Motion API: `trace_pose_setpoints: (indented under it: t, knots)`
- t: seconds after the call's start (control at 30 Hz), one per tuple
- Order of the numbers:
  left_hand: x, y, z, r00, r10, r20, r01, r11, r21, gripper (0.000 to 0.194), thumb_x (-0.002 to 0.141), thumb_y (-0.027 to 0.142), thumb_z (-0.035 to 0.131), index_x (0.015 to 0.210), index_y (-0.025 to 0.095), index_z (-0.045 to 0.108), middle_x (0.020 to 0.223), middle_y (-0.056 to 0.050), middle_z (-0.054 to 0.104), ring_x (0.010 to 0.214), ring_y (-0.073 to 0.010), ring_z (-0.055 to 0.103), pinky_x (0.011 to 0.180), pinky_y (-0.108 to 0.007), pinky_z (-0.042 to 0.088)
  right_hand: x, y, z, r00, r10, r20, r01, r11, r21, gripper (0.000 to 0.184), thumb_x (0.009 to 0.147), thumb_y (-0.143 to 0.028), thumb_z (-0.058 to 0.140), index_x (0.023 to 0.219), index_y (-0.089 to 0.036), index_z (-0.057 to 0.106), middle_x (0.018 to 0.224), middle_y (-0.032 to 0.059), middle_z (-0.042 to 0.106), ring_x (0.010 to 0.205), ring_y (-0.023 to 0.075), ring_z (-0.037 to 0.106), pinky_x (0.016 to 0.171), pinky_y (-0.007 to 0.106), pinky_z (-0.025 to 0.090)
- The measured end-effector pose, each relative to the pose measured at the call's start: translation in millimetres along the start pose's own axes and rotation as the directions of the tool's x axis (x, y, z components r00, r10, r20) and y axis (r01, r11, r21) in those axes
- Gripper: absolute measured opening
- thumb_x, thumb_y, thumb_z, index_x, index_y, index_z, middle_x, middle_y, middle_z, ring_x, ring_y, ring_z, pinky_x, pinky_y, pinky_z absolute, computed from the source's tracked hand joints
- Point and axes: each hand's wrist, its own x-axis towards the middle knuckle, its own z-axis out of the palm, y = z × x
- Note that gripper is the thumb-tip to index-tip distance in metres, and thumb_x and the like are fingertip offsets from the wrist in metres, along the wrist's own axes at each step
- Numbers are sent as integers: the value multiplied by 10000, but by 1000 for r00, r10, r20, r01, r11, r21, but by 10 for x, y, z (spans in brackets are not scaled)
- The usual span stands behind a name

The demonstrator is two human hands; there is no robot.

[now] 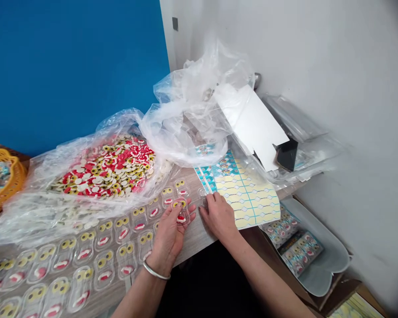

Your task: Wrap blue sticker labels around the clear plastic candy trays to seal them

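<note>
My left hand [170,234], with a bangle at its wrist, holds a small clear plastic blister [181,212] between thumb and fingers. Two yellow eye pieces and a red-and-white mouth piece show inside it. My right hand [220,216] is closed, its thumb and fingertips around another clear blister [203,193] with no pieces visible in it; the fingers partly hide it. Beside that hand lies a yellow and blue printed sticker sheet [252,194]. Rows of filled blisters [102,236] cover the table to the left.
Behind the rows, an open plastic bag [36,194] holds a heap of loose eye and mouth pieces [109,170]. An orange basket [15,185] stands far left. Crumpled clear bags [182,128] and a white card [252,123] lie at the back. A grey bin [331,260] with packs sits lower right.
</note>
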Motion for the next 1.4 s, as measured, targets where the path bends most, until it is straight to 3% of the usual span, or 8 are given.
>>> trace_pose_setpoints:
  t: [0.33,0.47,0.53,0.63,0.7,0.8,1.0,1.4]
  knots:
    - [26,5,186,1000,-23,20,22,999,41,165,921,232,558,1038,143,634,1146,-137,689,881,-230,719,697,-315,595,654,525,-128,991,11,-137,-18,999,-48,113,928,-254,556,928,-186,646,1053,114,618,1018,262,553,797,333,434]
    - [32,43,283,991,-59,116,67,996,-65,218,937,334,525,1030,164,622,1159,-132,679,965,-249,696,763,-359,578,662,561,-149,982,39,-185,9,968,252,137,936,-205,500,859,-187,611,949,87,622,887,216,575,734,318,430]
    - [45,43,316,985,-53,164,76,988,-132,266,938,398,515,1025,171,623,1145,-124,677,1010,-257,679,804,-380,562,515,503,-201,970,95,-226,65,789,611,104,929,-251,530,870,-195,594,909,58,620,801,183,572,694,302,430]
    - [60,-7,374,972,-14,234,68,972,-225,373,921,513,517,1057,181,620,1118,-113,676,1038,-251,657,845,-383,537,215,331,-269,984,149,-99,75,162,984,137,919,-346,578,901,-212,602,823,14,613,668,136,540,594,261,409]
    - [55,-64,423,955,17,296,61,966,-252,467,896,592,513,1096,183,614,1085,-109,679,948,-232,665,778,-356,541,32,185,-267,993,107,44,-22,-200,980,160,910,-373,603,884,-216,614,743,-9,601,595,113,505,552,241,386]
    - [27,-148,478,938,23,345,60,972,-228,534,853,638,545,1106,173,613,997,-95,686,672,-161,618,524,-267,478,-146,0,-188,984,68,164,-122,-415,902,175,883,-367,653,823,-206,619,704,-13,618,567,98,502,558,235,395]
    - [7,-225,418,961,16,276,21,991,-132,343,780,290,722,1091,202,606,1022,-54,702,513,-67,520,402,-181,326,-272,-36,-22,979,106,173,-141,-255,957,192,887,-378,653,828,-199,618,718,-5,647,590,116,557,596,261,450]
    - [-21,-209,267,945,109,308,-65,987,-147,281,788,206,701,1066,169,678,1097,-82,713,1036,-210,654,927,-313,466,-124,37,-11,989,133,58,-86,211,974,206,828,-387,692,920,-216,623,847,17,677,722,162,601,679,290,493]
